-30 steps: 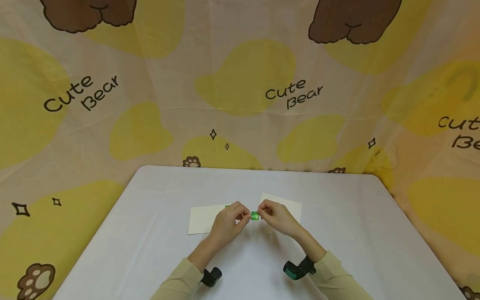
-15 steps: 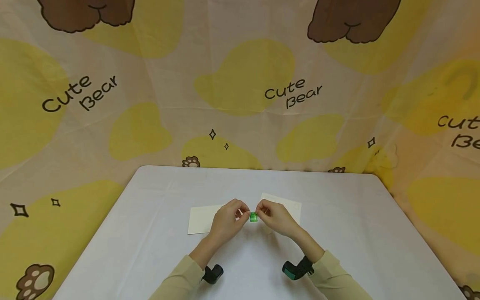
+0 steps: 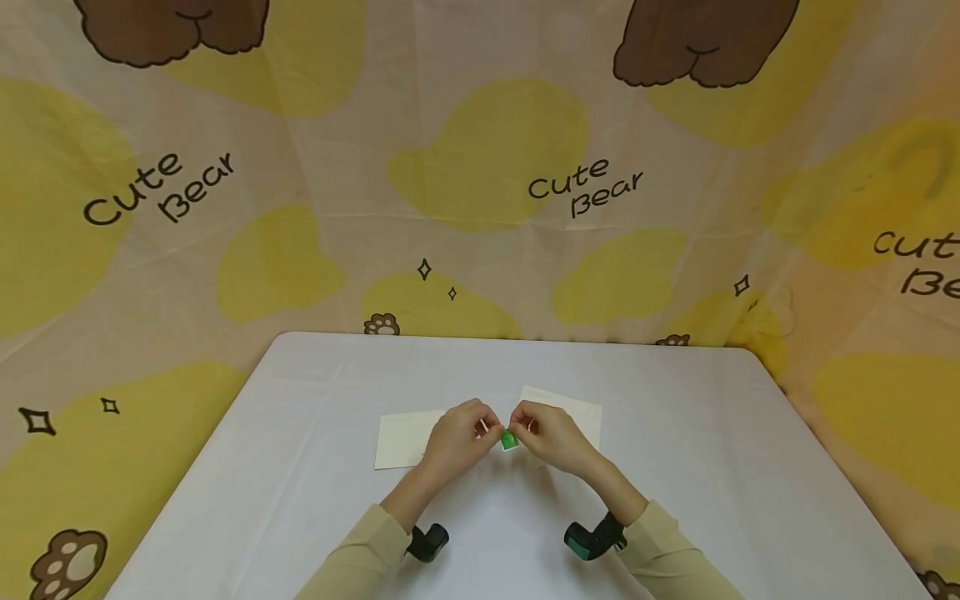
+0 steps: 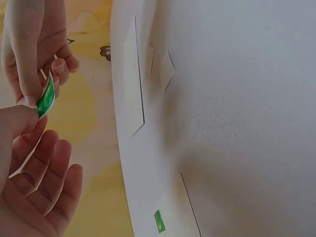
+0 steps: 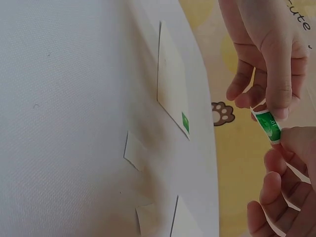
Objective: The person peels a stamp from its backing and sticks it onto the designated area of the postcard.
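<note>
Above the white table, both hands meet at a small green stamp [image 3: 509,439] with a white border. My left hand [image 3: 459,435] pinches one side between thumb and index finger, while my right hand [image 3: 553,432] pinches the other. The stamp [image 4: 46,98] looks bent in the left wrist view, and the right wrist view shows its printed face, marked with a number. Below the left hand lies a cream envelope-like card [image 3: 397,442]; a similar green stamp [image 5: 185,122] sits at its corner. Another cream card [image 3: 581,408] lies behind the right hand, which partly covers it.
Two small paper scraps lie on the table, one [image 5: 134,150] between the cards and another [image 5: 146,219] close to the right-hand card. The white table [image 3: 315,517] ends at a patterned yellow cloth [image 3: 480,167]. Black cameras [image 3: 596,537] sit on both wrists.
The held stamp has tilted and dipped slightly between the fingers. Both hands have shifted a little, and the left one now hides the stamp on the left card in the head view.
</note>
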Motion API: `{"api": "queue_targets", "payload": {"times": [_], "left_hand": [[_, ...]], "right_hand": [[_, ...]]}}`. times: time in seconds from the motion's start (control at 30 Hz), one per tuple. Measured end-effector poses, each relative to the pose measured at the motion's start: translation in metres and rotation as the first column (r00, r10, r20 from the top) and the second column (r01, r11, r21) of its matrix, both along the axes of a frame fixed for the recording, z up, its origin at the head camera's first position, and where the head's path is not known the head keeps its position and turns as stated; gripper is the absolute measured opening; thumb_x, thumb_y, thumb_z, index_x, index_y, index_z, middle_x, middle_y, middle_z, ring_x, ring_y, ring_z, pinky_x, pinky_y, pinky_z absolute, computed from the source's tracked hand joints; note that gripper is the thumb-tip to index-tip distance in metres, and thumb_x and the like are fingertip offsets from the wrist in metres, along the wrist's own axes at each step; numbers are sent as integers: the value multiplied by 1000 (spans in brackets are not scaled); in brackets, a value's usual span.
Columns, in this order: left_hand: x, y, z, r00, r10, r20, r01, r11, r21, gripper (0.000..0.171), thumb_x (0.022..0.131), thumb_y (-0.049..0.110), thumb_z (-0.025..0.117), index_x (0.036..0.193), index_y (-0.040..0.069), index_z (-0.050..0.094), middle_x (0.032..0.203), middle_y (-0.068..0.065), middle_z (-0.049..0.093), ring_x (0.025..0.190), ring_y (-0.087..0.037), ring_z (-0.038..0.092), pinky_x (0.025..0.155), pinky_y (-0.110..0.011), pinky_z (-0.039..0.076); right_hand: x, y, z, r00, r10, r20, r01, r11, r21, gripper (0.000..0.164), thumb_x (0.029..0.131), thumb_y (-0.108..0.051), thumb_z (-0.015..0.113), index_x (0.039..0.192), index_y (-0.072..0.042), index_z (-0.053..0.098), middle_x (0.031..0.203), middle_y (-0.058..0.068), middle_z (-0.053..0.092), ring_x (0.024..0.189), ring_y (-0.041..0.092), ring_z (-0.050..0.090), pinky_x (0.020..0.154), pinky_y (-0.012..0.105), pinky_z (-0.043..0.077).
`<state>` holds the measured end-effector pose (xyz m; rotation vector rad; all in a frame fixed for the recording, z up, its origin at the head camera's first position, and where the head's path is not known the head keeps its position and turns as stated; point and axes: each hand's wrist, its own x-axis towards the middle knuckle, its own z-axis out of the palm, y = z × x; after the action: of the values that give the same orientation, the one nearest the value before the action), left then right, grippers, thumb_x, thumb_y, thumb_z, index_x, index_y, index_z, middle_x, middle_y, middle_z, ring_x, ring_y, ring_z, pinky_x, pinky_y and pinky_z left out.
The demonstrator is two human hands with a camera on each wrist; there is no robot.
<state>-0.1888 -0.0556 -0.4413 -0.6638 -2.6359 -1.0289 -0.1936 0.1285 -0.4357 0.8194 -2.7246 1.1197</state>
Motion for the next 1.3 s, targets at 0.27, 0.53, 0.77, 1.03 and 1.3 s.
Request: {"api": "queue_targets", "payload": {"times": [0.27, 0.53, 0.77, 1.03, 1.3], "left_hand": [[2, 1, -2, 999, -31, 38, 31, 1000, 1, 5, 78, 14, 68, 74, 14, 65, 73, 4, 59, 63, -6, 53, 51, -15, 41], [3, 2, -4, 998, -30, 59, 29, 1000, 7, 4, 78, 13, 66, 74, 13, 66, 73, 5, 59, 62, -4, 52, 52, -15, 41], [3, 3, -4, 998, 58, 28, -59, 996, 61, 5, 77, 12, 66, 72, 13, 66, 70, 5, 60, 61, -5, 52, 52, -15, 42], [2, 5, -3, 983, 176, 44, -180, 973, 145, 4, 76, 12, 66, 72, 12, 67, 67, 5, 59, 58, -4, 49, 48, -17, 39], [1, 6, -4, 979, 183, 85, -198, 957, 214, 5, 76, 11, 64, 72, 11, 67, 67, 5, 59, 59, -5, 50, 52, -18, 41]], "right_hand": [[-1, -1, -1, 1000, 3, 2, -3, 1000, -1, 7, 86, -12, 63, 81, -15, 61, 70, -9, 55, 58, 3, 42, 51, 17, 37], [1, -3, -1, 1000, -11, 3, 11, 1000, -12, 5, 87, -14, 62, 83, -13, 61, 72, -8, 56, 60, 4, 43, 52, 18, 39], [2, -2, -5, 999, -39, 0, 39, 998, -57, 7, 88, -16, 62, 89, -10, 60, 75, -8, 58, 66, 6, 48, 58, 19, 43], [3, -3, -9, 997, -66, 32, 68, 996, -63, 8, 87, -17, 64, 91, -12, 59, 73, -7, 55, 64, 6, 47, 55, 18, 42], [3, -2, -10, 995, -96, 18, 97, 994, -51, 7, 84, -11, 65, 82, -13, 58, 71, -7, 54, 61, 5, 45, 52, 18, 39]]}}
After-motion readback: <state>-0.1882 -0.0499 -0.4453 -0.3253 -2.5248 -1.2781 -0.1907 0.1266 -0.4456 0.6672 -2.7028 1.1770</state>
